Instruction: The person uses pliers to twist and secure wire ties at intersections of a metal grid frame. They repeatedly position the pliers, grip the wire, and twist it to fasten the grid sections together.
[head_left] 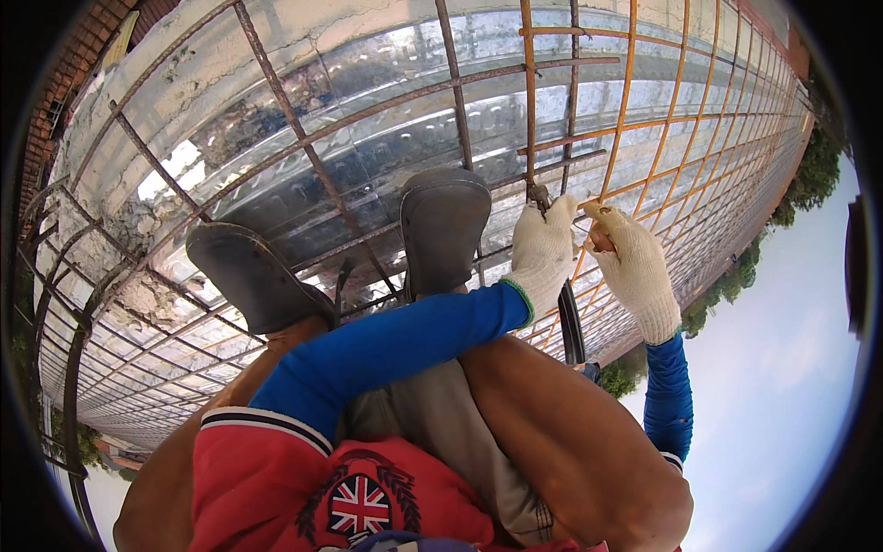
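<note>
My left hand [541, 244], in a white knit glove, is closed around what look like pincers. Their dark metal head [540, 195] shows above the glove against a rusty rebar, and a black handle [571, 322] sticks out below it. Close to its right, my right hand [633, 267] is gloved too, its fingers curled and pinched beside an orange-brown rebar [629, 92]. Whatever lies between those fingertips is too small to make out. Both hands are at the rebar mesh [676, 120], near where bars cross.
Ribbed metal decking [386, 138] lies under the mesh. My dark shoes [445, 230] stand on the mesh and decking. Bare bar ends [602, 62] jut out near my hands. Rough broken concrete [147, 230] lies to the left, with brickwork [60, 101] beyond.
</note>
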`<state>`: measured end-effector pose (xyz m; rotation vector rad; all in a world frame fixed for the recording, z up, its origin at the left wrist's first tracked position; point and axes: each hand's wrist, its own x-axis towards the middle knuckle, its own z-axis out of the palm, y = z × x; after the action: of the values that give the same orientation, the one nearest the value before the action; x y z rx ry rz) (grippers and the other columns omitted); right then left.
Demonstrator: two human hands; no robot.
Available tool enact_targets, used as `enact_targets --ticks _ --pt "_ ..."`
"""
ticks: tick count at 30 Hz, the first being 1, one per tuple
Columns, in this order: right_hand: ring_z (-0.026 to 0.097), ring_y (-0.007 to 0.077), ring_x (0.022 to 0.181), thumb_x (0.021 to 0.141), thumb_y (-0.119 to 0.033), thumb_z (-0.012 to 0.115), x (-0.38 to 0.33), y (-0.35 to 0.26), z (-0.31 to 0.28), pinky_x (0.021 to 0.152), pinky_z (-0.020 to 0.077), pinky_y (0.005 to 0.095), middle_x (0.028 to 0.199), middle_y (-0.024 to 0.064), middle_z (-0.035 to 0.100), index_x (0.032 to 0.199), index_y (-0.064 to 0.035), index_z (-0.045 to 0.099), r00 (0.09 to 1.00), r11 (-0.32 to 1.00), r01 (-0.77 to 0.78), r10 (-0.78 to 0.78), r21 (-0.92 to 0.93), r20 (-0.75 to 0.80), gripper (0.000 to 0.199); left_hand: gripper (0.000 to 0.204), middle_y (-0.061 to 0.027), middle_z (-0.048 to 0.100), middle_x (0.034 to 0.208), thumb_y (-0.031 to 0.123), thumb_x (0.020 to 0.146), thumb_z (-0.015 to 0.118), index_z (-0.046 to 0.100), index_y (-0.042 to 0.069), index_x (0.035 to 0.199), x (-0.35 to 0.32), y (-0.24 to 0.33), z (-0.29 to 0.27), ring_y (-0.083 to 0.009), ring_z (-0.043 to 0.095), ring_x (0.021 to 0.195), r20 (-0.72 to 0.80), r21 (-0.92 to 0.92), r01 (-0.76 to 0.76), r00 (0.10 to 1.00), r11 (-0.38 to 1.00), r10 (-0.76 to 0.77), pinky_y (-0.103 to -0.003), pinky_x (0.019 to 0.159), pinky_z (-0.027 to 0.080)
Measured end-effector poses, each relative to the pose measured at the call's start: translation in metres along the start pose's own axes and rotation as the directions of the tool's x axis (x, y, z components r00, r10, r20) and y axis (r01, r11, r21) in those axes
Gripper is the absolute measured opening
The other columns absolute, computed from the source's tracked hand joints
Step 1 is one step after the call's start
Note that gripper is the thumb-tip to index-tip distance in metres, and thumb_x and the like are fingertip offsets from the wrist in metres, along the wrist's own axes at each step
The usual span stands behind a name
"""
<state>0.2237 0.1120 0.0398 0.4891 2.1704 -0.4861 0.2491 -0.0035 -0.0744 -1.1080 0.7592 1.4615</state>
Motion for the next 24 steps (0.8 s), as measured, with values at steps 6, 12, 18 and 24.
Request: enact_targets --ticks 6,12,18,24 --pt "0.075 0.0304 0.081 0.092 0.005 0.065 -0.022 0.013 0.046 0.073 0.0587 0.0370 0.093 0.0167 0.074 0.136 -0.0033 0.070 0.996 0.987 -0.003 0.017 0.159 -0.089 0.046 0.033 -0.0047 0.057 0.071 0.033 0.100 0.072 0.057 0.004 0.102 -0.011 0.015 0.006 -0.0162 0.057 0.054 -0.004 -0.057 0.064 0.998 0.996 -0.064 -0.037 0.047 0.045" --pt "0.077 0.0247 0.086 0.100 -0.003 0.063 -0.037 0.017 0.080 0.078 0.0577 0.0343 0.096 0.0170 0.074 0.123 0.0022 0.073 0.974 0.983 0.000 0.041 0.183 -0.223 0.025 0.028 -0.0046 0.057 0.072 0.027 0.100 0.073 0.057 0.004 0.102 -0.014 0.029 0.003 -0.0173 0.057 0.054 -0.061 0.001 0.093 0.994 0.996 -0.093 -0.037 0.047 0.046" --pt "0.073 0.0216 0.097 0.099 0.001 0.067 -0.051 0.007 0.096 0.084 0.0575 0.0343 0.108 0.0103 0.072 0.127 -0.0023 0.064 0.944 0.710 -0.109 0.293 0.696 -0.152 0.028 0.019 -0.0037 0.056 0.073 0.020 0.101 0.069 0.057 0.007 0.103 -0.025 0.049 0.012 -0.0204 0.053 0.055 -0.119 0.011 0.227 0.967 0.974 -0.225 -0.038 0.049 0.041" --pt "0.069 0.0123 0.082 0.088 -0.001 0.078 -0.068 -0.015 0.069 0.073 0.0582 0.0275 0.108 0.0116 0.070 0.135 0.0017 0.054 0.861 0.262 -0.434 0.402 0.862 0.311 0.053 0.014 -0.0026 0.055 0.071 0.015 0.098 0.068 0.056 0.008 0.103 -0.009 0.029 0.013 -0.0173 0.053 0.052 -0.084 -0.058 0.155 0.984 0.986 -0.159 -0.040 0.048 0.040"
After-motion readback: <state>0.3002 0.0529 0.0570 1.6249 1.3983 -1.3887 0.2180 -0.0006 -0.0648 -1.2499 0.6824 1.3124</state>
